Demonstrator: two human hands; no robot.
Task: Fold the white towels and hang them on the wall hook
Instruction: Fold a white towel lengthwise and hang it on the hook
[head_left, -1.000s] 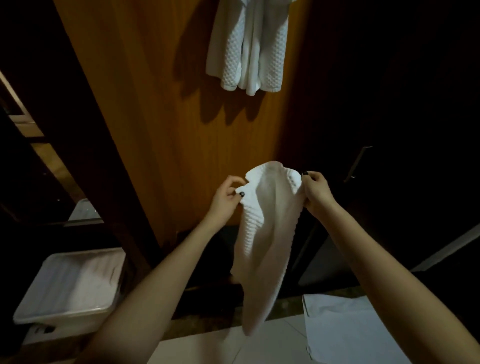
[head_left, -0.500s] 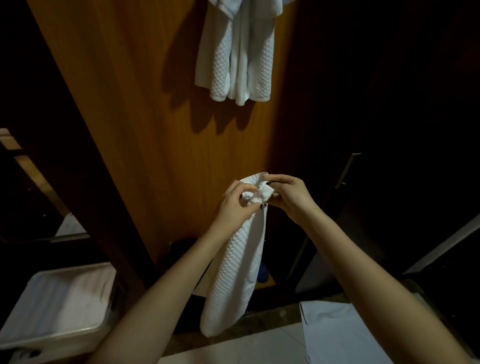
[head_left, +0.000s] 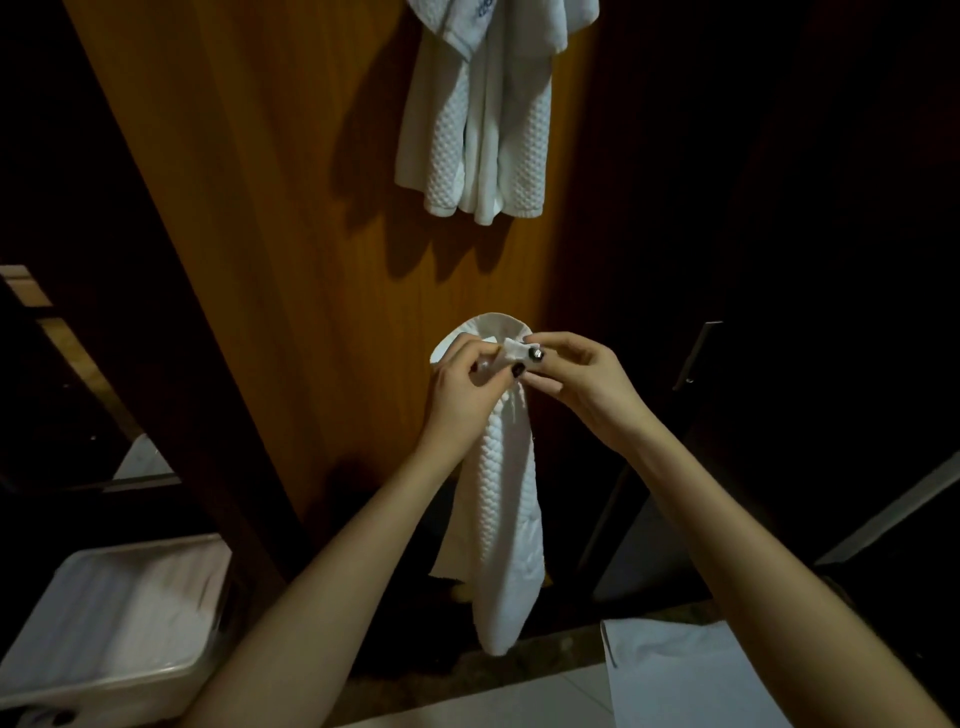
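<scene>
A white waffle-textured towel (head_left: 506, 519) hangs folded lengthwise in front of the wooden wall panel (head_left: 291, 234). My left hand (head_left: 462, 395) grips its gathered top from the left. My right hand (head_left: 576, 379) pinches the same top edge from the right, fingertips meeting the left thumb. A loop of the towel's hem arches above both hands. Several white towels (head_left: 483, 114) hang higher on the panel; the hook itself is out of frame.
A white plastic bin (head_left: 104, 623) sits on the floor at lower left. A white cloth (head_left: 691, 675) lies at lower right. A dark cabinet door with a metal handle (head_left: 696, 353) stands to the right.
My hands came together from holding the towel spread wide. The towel is now folded narrow and bunched at the top. The view tilted up, bringing the hung towels lower in frame.
</scene>
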